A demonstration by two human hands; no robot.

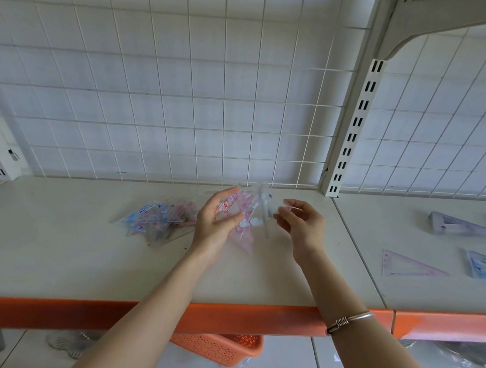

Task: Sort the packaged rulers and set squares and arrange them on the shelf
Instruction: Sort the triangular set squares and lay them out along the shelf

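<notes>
We hold the pink-printed, clear-wrapped set square (pixel 243 234) above the white shelf (pixel 65 251), left hand (pixel 216 224) grip closed round it, likely to sort it against the blue-and-pink packet pile (pixel 160 218) alongside; right hand (pixel 302 225) curls at its edge, grip we cannot tell.

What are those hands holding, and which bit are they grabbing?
The left hand grips a pink packaged set square by its upper left side. The right hand is at the packet's clear right edge; whether it pinches it cannot be told.

Left hand (pixel 216 222) grips pink packet (pixel 243 237) — above shelf (pixel 65 251).
</notes>
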